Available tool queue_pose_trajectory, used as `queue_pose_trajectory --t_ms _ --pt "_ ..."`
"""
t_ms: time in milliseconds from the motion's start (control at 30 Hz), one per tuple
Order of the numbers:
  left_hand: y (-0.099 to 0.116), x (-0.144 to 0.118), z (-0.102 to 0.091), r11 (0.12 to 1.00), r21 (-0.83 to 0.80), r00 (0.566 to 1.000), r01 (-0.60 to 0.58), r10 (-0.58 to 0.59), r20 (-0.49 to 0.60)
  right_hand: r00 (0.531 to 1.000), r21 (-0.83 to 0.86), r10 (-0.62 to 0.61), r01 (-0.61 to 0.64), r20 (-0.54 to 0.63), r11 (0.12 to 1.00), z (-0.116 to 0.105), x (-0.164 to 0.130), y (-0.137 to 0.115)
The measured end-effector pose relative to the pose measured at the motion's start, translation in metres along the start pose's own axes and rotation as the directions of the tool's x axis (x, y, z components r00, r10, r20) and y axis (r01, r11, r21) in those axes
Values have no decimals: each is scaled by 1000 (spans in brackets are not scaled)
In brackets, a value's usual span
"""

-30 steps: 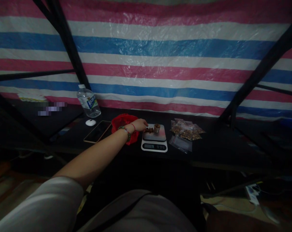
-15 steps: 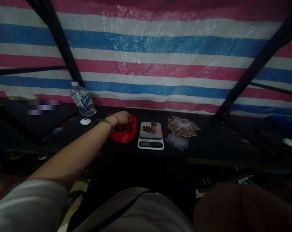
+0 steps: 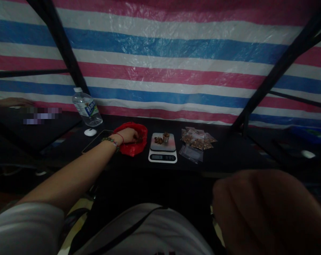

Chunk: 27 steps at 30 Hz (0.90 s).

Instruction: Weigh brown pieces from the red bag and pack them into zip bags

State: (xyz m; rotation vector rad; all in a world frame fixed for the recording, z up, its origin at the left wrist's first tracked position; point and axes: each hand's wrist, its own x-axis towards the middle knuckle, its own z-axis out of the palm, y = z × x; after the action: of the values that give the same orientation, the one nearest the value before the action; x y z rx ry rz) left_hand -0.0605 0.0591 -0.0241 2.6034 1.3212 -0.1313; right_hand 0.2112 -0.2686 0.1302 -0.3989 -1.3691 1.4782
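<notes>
Red bag (image 3: pixel 131 147) left of scale (image 3: pixel 162 153) | left hand (image 3: pixel 128 135) inside it, fingers curled on brown bits | right hand (image 3: pixel 269 209) near, clenched, blurred.

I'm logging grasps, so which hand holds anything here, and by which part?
It cannot be told: the left hand reaches into the red bag, fingertips hidden; the right hand is a dark blur.

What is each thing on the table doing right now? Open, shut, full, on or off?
Red bag: open, left hand inside it.
Scale: brown pieces and a small cup on top; display too dim to read.
Water bottle: upright, capped.
Small plastic bags: filled, lying flat.
Right hand: close to camera, blurred.
</notes>
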Motion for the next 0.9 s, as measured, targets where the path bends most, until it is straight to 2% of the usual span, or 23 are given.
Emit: queue_pose_trajectory --t_ms 100,267,433,533,600,767,900 --pt "-7 6 9 999 33 1000 -29 29 -11 998 23 -62 63 -25 998 -7 2 11" --pt "-10 13 15 999 38 998 -29 31 -47 993 46 -119 117 28 992 -43 -8 28" --pt "-4 14 11 1000 14 998 -9 10 -67 987 -45 -163 163 18 986 -62 -10 18" --pt "-2 12 7 999 -15 998 28 -29 -52 973 -110 -217 225 85 968 -72 4 11" --pt "0 10 2 999 -19 998 37 -39 -54 969 -147 -234 244 82 959 -84 16 10" --pt "13 1 -15 998 -47 995 42 -45 -83 968 -215 -206 173 -142 961 -124 43 23" --pt "48 2 -26 994 -72 986 -86 74 -151 931 -296 -131 26 -340 955 -166 63 56"
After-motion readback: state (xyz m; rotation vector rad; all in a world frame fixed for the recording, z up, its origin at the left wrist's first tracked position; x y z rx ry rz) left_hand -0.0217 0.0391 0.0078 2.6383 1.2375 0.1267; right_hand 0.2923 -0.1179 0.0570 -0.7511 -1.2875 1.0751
